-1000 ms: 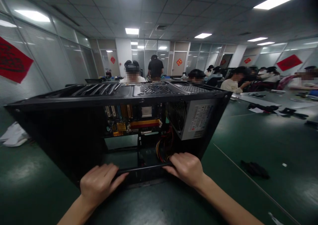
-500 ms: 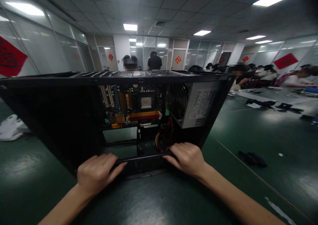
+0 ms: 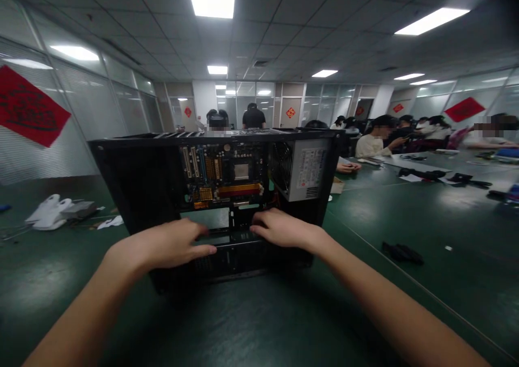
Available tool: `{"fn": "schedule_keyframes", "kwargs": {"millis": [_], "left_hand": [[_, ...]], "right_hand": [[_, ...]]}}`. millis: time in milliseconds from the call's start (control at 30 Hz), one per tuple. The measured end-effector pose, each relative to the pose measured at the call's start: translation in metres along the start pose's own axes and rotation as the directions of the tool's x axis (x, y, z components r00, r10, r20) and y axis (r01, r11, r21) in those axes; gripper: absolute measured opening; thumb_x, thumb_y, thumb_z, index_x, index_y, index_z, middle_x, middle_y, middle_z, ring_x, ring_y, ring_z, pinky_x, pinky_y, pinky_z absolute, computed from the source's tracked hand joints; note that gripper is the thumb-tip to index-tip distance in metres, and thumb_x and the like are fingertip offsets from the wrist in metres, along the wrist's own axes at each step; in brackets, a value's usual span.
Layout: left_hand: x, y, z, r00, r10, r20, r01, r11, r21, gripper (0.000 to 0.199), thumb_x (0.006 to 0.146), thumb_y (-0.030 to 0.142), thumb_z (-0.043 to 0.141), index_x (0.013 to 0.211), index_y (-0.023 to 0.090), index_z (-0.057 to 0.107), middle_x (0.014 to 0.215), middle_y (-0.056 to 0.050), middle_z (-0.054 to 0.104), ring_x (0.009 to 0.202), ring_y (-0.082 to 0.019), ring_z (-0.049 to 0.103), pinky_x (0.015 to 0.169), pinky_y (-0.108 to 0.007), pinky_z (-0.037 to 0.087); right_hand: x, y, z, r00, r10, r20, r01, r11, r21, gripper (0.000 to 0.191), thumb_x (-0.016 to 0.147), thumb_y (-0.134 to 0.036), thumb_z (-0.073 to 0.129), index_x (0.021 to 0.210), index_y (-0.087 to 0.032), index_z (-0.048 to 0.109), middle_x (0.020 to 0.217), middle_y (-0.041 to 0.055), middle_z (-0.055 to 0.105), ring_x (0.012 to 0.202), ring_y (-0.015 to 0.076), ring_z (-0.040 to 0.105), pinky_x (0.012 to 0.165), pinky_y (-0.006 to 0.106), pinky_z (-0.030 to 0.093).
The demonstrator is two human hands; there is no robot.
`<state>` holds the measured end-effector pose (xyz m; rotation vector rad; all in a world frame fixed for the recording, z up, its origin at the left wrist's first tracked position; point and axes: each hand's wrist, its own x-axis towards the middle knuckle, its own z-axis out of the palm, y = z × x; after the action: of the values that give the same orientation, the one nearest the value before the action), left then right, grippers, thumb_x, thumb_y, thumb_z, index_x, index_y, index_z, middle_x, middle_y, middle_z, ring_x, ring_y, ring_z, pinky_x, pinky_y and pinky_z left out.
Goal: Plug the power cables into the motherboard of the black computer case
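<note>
Black case [image 3: 243,261] stands on the green table [image 3: 251,324], uncovered side near, left hand [image 3: 166,245] and right hand [image 3: 286,229] slack, thumbs parted from fingers, at its rail [image 3: 235,244], contact unclear, where even support, clear of the board [image 3: 227,175], should keep it steady.

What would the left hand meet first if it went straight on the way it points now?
Probably the right hand, roughly ahead of the left hand across the open computer case; depth is unclear, so part of the case might come first.
</note>
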<state>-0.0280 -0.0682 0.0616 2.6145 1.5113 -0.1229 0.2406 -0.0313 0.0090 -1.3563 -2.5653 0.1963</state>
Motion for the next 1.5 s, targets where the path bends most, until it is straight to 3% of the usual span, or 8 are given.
{"fn": "schedule_keyframes", "kwargs": {"millis": [167,267,400,533,733,967,1200,1500], "left_hand": [[0.000,0.021,-0.040,0.969,0.104,-0.226,-0.138,0.981,-0.137,0.050,0.092,0.062,0.048,0.121,0.027,0.070,0.119,-0.005,0.072,0.104,-0.024,0.069,0.089,-0.032,0.053],[-0.003,0.023,-0.047,0.957,0.131,-0.260,-0.170,0.977,-0.132,0.048,0.092,0.061,0.048,0.121,0.029,0.069,0.122,-0.002,0.072,0.108,-0.023,0.067,0.092,-0.030,0.052],[-0.003,0.016,-0.044,0.969,0.142,-0.200,-0.162,0.983,-0.087,0.049,0.092,0.061,0.047,0.123,0.028,0.068,0.121,-0.003,0.072,0.108,-0.023,0.068,0.093,-0.030,0.052],[-0.001,0.007,-0.037,0.975,0.155,-0.157,-0.165,0.985,-0.055,0.053,0.092,0.062,0.048,0.129,0.028,0.065,0.128,-0.004,0.069,0.113,-0.024,0.066,0.097,-0.032,0.051],[-0.006,0.010,-0.038,0.931,0.218,-0.291,-0.236,0.971,-0.029,0.077,0.080,0.065,0.063,0.146,0.028,0.048,0.143,-0.005,0.058,0.127,-0.028,0.057,0.105,-0.036,0.047],[-0.007,0.035,-0.037,0.881,0.283,-0.380,-0.344,0.933,-0.102,0.084,0.079,0.052,0.069,0.151,0.028,0.033,0.139,-0.007,0.061,0.123,-0.027,0.061,0.101,-0.036,0.050],[0.010,0.042,-0.033,0.854,0.272,-0.444,-0.407,0.881,-0.241,0.081,0.081,0.044,0.069,0.150,0.026,0.030,0.130,-0.009,0.066,0.115,-0.026,0.065,0.095,-0.037,0.053],[0.001,0.041,-0.041,0.833,0.324,-0.448,-0.444,0.875,-0.192,0.062,0.087,0.039,0.062,0.145,0.025,0.044,0.118,-0.006,0.070,0.103,-0.023,0.068,0.091,-0.034,0.055]], "right_hand": [[0.036,0.001,0.001,0.928,0.142,0.343,-0.131,0.990,-0.057,0.043,0.096,-0.040,0.050,0.123,-0.012,0.069,0.119,0.0181,0.070,0.107,0.0311,0.066,0.081,0.035,0.048],[0.042,0.008,0.011,0.890,0.186,0.417,-0.195,0.981,-0.020,0.046,0.095,-0.044,0.052,0.121,-0.011,0.071,0.117,0.0182,0.071,0.101,0.0289,0.068,0.074,0.032,0.047],[0.045,0.019,0.026,0.933,0.160,0.322,-0.224,0.959,0.173,0.041,0.093,-0.047,0.055,0.098,-0.012,0.076,0.092,0.0116,0.074,0.074,0.0196,0.065,0.061,0.027,0.041],[0.049,0.015,0.026,0.988,0.139,0.069,-0.155,0.848,0.507,0.034,0.091,-0.039,0.055,0.079,-0.013,0.072,0.069,0.0036,0.065,0.058,0.0125,0.052,0.055,0.025,0.035],[0.041,-0.016,-0.010,0.930,0.130,-0.343,0.207,0.586,0.784,0.015,0.081,-0.030,0.064,0.081,-0.015,0.066,0.079,0.0007,0.066,0.075,0.0131,0.056,0.070,0.024,0.042],[0.016,-0.022,-0.036,0.937,0.232,-0.260,0.211,0.216,0.953,0.022,0.078,-0.036,0.070,0.087,-0.017,0.061,0.075,-0.0013,0.059,0.069,0.0122,0.055,0.063,0.024,0.044],[0.015,-0.028,-0.037,0.946,0.234,-0.225,0.168,0.242,0.956,0.022,0.079,-0.037,0.068,0.088,-0.018,0.062,0.081,-0.0003,0.063,0.075,0.0141,0.059,0.071,0.026,0.049],[0.022,-0.035,-0.025,0.936,0.218,-0.275,0.196,0.326,0.925,0.016,0.082,-0.032,0.063,0.087,-0.017,0.064,0.087,0.0004,0.066,0.083,0.0158,0.061,0.073,0.026,0.048]]}}
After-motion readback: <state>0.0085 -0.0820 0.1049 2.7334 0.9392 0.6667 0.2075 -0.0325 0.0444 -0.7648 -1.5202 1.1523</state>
